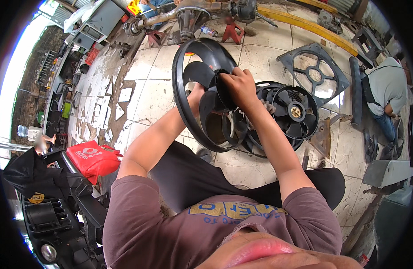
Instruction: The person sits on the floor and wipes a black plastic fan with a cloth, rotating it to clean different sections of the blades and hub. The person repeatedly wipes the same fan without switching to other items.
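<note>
while the person sits over the tiled floor (pixel 148 67), a black fan (pixel 199 71) with a wide black ring (pixel 178 96) around its blades stands tilted on edge in front of the chest, above the knees; whether its lower rim rests on anything cannot be told. the right hand (pixel 240 87) has its fingers curled and clamped on the middle of the fan, near the hub. the left hand (pixel 197 93) reaches in behind a blade, and its fingers are mostly hidden, so i cannot tell whether they are closed on anything.

the fan looks like moulded plastic: probably fairly light for its width, stiff, a little awkward, and slick if there is oil on it. the blades and the thin ring could crack if bent, so the hub and the thick rim seem the safest places to hold. a second fan (pixel 310 122) lies beside the right forearm, near a grey square frame (pixel 288 59).

no writing can be made out on the held fan. the brown shirt (pixel 148 219) carries blue letters on a yellow panel, upside down in this view. a red bag (pixel 93 159) bears a white emblem and lettering, and a small can (pixel 209 31) has a label too small to read.
</note>
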Tool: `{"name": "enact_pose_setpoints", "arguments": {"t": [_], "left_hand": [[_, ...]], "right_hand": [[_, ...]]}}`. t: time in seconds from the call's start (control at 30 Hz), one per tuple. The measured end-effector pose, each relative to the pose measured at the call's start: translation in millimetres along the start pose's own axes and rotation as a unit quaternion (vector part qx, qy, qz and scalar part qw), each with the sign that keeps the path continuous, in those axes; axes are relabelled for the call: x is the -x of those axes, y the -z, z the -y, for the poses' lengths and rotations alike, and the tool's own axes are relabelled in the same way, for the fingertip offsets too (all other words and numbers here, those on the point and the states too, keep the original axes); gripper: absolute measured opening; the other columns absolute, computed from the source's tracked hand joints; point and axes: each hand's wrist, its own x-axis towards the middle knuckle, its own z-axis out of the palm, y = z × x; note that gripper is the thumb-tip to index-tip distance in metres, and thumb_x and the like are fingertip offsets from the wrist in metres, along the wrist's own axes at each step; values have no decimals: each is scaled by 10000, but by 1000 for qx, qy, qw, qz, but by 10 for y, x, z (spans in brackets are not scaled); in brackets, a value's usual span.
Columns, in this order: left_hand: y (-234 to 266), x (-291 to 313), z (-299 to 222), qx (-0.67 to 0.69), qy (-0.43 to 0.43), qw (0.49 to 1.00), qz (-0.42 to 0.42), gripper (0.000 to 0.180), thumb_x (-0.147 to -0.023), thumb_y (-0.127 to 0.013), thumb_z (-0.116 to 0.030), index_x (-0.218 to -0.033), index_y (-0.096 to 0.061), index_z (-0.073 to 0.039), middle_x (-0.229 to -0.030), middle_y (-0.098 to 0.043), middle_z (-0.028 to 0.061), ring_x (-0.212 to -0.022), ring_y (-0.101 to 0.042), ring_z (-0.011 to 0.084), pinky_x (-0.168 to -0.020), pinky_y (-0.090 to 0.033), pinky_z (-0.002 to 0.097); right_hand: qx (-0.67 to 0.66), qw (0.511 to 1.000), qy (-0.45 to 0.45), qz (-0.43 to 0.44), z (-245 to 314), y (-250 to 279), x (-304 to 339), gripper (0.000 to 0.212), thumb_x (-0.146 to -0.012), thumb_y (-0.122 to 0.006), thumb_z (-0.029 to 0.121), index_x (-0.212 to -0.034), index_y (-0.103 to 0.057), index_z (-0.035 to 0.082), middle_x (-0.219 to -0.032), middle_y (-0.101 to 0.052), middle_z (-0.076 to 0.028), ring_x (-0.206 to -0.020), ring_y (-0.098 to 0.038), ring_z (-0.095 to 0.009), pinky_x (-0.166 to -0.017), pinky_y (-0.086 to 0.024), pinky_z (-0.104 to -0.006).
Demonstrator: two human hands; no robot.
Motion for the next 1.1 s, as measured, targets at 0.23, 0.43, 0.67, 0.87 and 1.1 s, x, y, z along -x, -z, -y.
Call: {"name": "enact_pose_setpoints", "arguments": {"t": [0.23,0.43,0.67,0.87,1.1], "left_hand": [[128,208,145,-292,-80,952,43,554,-1026,-582,-472,-1479,-440,-188,-1409,-546,165,-1187,-627,440,-766,-587,737],[412,67,143,-238,-26,968,77,527,-991,-645,-481,-1391,-542,-154,-1356,-610,167,-1164,-654,410,-861,-564,695],[280,-187,-129,134,135,981,43,519,-971,-669,-527,-1286,-652,-116,-1288,-683,166,-1133,-688,372,-958,-550,620],[248,-214,-284,168,139,976,2,576,-958,-659,-599,-1231,-725,-96,-1251,-731,160,-1120,-709,351,-1028,-535,582],[-1,17,-440,97,120,988,-17,683,-976,-553,-697,-1276,-716,-106,-1258,-733,141,-1138,-703,352,-1047,-516,601]], "right_hand": [[-33,998,23,48,46,-229,187,123,-823,-689,206,-939,-675,166,-822,-728,67,-833,-579,-189,-708,-442,-366],[-63,997,2,43,-16,-327,278,187,-815,-697,212,-995,-731,175,-827,-736,57,-817,-599,-167,-721,-452,-353],[-41,998,-9,-39,-102,-16,81,117,-788,-728,193,-898,-691,204,-753,-697,89,-761,-593,-159,-670,-446,-354],[-58,986,-61,-145,-263,179,-64,209,-720,-857,165,-908,-772,196,-684,-647,32,-676,-592,-185,-626,-414,-357],[-113,974,-80,-178,-246,172,-147,256,-692,-868,128,-925,-786,195,-724,-699,27,-699,-606,-192,-654,-435,-355]]}}
